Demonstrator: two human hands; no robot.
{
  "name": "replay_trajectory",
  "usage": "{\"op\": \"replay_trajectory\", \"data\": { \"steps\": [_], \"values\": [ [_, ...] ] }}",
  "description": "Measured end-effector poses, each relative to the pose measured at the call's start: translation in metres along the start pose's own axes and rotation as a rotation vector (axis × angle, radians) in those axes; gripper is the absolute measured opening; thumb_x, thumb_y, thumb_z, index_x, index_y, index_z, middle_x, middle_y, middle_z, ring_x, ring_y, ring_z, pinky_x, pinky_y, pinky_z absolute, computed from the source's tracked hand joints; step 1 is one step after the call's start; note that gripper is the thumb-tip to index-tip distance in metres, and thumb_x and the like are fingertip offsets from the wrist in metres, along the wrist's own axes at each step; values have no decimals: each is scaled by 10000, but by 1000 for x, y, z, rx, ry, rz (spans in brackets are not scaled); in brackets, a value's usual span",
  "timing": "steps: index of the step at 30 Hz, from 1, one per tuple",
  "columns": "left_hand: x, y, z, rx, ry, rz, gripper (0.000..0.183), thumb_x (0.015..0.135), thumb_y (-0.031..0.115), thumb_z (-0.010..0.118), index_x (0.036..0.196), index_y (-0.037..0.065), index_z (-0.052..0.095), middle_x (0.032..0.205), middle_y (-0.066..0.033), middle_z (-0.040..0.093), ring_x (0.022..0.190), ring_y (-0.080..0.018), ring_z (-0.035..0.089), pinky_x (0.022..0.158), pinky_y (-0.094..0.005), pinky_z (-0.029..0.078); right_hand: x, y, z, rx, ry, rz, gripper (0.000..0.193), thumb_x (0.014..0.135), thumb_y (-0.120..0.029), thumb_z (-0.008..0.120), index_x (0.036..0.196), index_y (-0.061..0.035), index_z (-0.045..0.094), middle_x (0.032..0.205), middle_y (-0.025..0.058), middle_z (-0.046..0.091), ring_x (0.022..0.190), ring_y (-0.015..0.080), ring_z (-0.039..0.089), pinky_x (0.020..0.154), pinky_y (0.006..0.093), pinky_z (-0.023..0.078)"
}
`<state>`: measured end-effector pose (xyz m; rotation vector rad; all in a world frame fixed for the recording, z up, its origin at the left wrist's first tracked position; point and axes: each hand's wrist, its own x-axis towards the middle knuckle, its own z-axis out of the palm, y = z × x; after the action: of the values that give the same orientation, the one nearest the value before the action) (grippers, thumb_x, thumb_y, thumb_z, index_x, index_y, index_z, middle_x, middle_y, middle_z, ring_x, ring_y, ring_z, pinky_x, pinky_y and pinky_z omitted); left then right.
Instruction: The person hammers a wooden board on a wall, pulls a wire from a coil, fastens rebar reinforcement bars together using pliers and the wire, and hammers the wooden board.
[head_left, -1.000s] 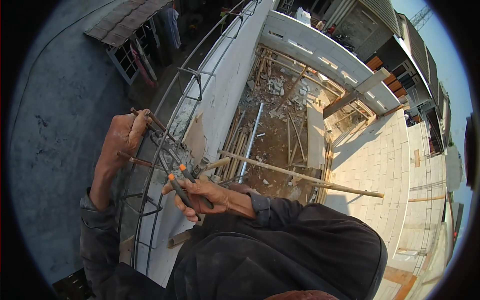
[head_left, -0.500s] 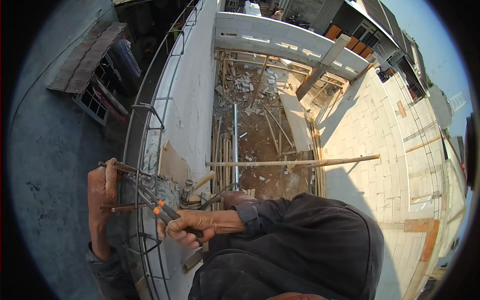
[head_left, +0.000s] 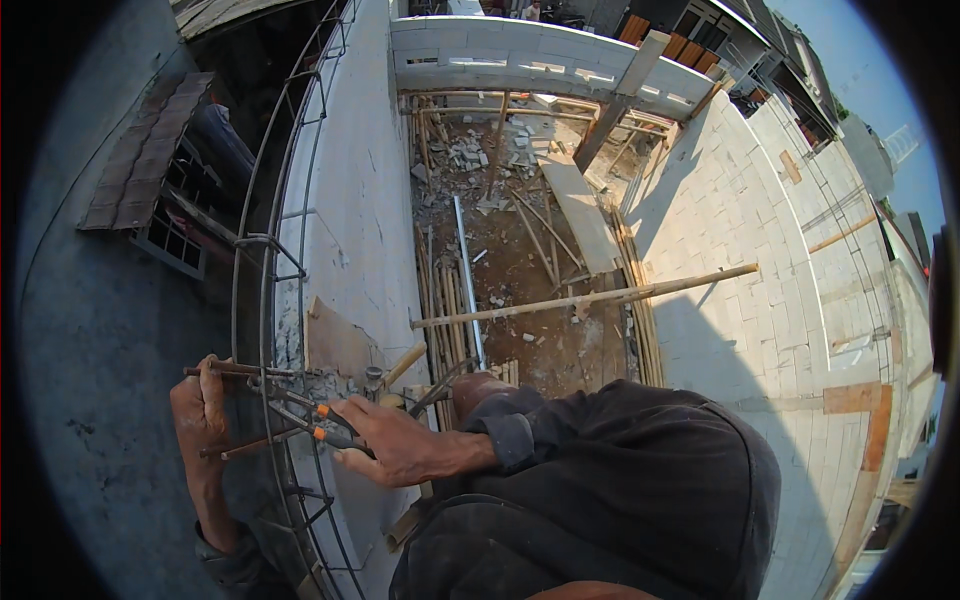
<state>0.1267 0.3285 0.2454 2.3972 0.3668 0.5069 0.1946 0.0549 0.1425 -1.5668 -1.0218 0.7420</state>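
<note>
Pincers with black grips and orange bands (head_left: 321, 433) are in my right hand (head_left: 392, 442), their handles spread apart. Their metal jaws reach among the bars of a long rebar cage (head_left: 268, 345) along the top of the white block wall (head_left: 345, 190). My left hand (head_left: 202, 408), on the cage's outer side, has its fingers closed around the end of a rusty rebar (head_left: 232, 367). Below it, another rusty rebar (head_left: 262, 443) sticks out past my left wrist. Exactly what the jaws touch is too small to tell.
Beside the right hand, a plywood piece (head_left: 335, 335) leans on the wall near a wooden-handled tool (head_left: 405, 366). A bamboo pole (head_left: 590, 297) spans the rubble-strewn pit (head_left: 510, 270) below. Left is a small tiled awning (head_left: 150, 150).
The pincers' handles have spread apart, and the fingers of my right hand have opened wider around them. My left hand stays at the rebar; the whole view has shifted slightly.
</note>
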Motion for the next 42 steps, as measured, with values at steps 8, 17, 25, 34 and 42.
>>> {"op": "replay_trajectory", "data": {
  "steps": [8,17,25,34,42],
  "values": [
    [4,11,4,-62,-29,-7,492,1186,258,496,862,-61,684,623,-42,483,595,-112,403,555,-363,335,5,-3,-17,106,-211,-3,611,1126,-312,531,1501,158,423,1068,274,666,731,387,686,709,506,602],
    [-10,-3,-6,-29,-34,-14,449,1184,239,489,1054,-96,758,773,-111,699,714,-152,590,663,-366,468,21,40,-20,1391,-582,289,654,1148,-513,464,1452,63,519,1205,239,712,1039,262,782,738,392,673],
    [-1,6,-6,-60,-66,-12,455,1181,234,472,1104,-109,760,841,-140,746,767,-176,643,705,-366,501,18,22,-8,1102,-608,394,593,1023,-485,745,1315,-4,561,721,-13,565,589,104,620,454,280,514],
    [-5,5,-2,-41,-45,-63,516,1192,287,454,1094,-107,772,809,-153,753,759,-195,664,719,-379,498,21,34,-12,928,-363,164,545,1076,-348,633,1455,3,459,873,56,597,654,119,620,562,290,534],
    [-3,10,-4,-102,-84,-80,432,1164,210,470,1092,-94,768,809,-92,699,778,-156,622,718,-340,475,6,49,-46,1294,-895,247,398,1071,-231,628,1364,33,577,922,152,733,681,155,685,642,335,587]
  ]
}}
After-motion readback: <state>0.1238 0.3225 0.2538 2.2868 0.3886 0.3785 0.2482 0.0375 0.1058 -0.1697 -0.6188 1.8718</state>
